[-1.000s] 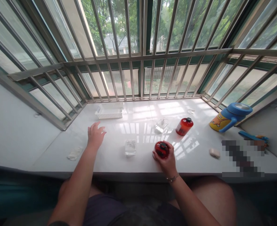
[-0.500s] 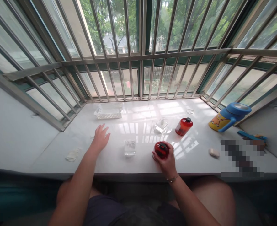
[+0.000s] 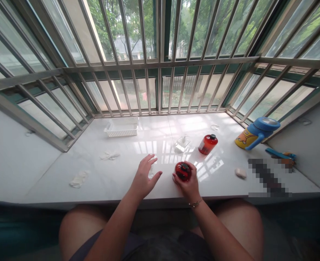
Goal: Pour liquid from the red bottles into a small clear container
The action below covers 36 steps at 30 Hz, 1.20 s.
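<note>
My right hand (image 3: 190, 184) is wrapped round a red see-through bottle (image 3: 182, 172) with a black cap, which rests on the white ledge near the front edge. To its left my left hand (image 3: 145, 177) hovers with fingers spread and holds nothing. A small clear square container (image 3: 151, 170) is mostly hidden behind the left hand; whether they touch I cannot tell. A second red bottle (image 3: 207, 145) with a black cap stands behind my right hand. Beside that bottle is another clear, square-based piece (image 3: 182, 144).
A white perforated basket (image 3: 121, 131) sits at the back left. Crumpled white pieces (image 3: 110, 156) lie on the left side. On the right are a blue and yellow cup (image 3: 254, 135), a small beige block (image 3: 240, 173) and a pixelated patch. Metal bars (image 3: 160, 65) enclose the window.
My left hand has moved right, from the left side to the clear container, now covering most of it. A crumpled white piece has come into sight where it was. The right hand keeps its hold.
</note>
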Available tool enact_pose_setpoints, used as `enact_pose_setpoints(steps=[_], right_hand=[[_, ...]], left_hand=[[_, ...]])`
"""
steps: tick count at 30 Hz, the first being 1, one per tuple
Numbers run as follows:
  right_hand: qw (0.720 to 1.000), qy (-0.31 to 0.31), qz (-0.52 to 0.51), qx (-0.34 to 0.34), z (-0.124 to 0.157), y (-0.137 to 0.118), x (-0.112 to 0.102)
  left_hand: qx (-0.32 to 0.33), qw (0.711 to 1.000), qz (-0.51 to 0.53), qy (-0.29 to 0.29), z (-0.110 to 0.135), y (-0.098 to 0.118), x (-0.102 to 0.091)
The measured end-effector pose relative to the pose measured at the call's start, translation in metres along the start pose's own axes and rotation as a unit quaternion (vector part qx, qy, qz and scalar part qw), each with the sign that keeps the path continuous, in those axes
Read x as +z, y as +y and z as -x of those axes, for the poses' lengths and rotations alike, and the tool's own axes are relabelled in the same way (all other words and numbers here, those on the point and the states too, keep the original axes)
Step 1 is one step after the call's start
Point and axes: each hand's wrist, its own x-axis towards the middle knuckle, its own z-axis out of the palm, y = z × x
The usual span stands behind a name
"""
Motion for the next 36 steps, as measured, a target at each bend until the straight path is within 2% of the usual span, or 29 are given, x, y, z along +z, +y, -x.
enact_pose_setpoints(steps=[5,11,15,21,26,31,34,36], right_hand=[[1.0,-0.008,0.002,-0.006,-0.001,0.0,0.0],[0.999,-0.025,-0.021,-0.011,-0.001,0.002,0.001],[0.999,-0.017,-0.031,-0.011,-0.001,0.005,0.002],[0.999,-0.018,-0.03,-0.02,-0.002,0.003,0.002],[1.0,-0.016,-0.023,-0.011,-0.003,0.0,0.002],[0.999,-0.028,-0.045,0.01,-0.002,-0.002,0.003],[0.999,-0.024,-0.034,0.009,-0.003,-0.004,0.003],[1.0,-0.017,-0.021,0.001,-0.003,-0.004,0.003]], left_hand=[[-0.002,1.0,0.028,0.012,-0.015,0.025,0.005],[0.021,0.981,0.161,-0.104,-0.031,0.053,0.046],[-0.003,0.976,0.181,-0.125,-0.037,0.059,0.064],[-0.026,0.975,0.202,-0.093,-0.04,0.059,0.063],[-0.082,0.972,0.218,-0.032,-0.041,0.063,0.066],[-0.066,0.971,0.218,-0.077,-0.038,0.069,0.064],[-0.089,0.971,0.217,-0.047,-0.037,0.07,0.063],[-0.083,0.972,0.213,-0.047,-0.037,0.07,0.062]])
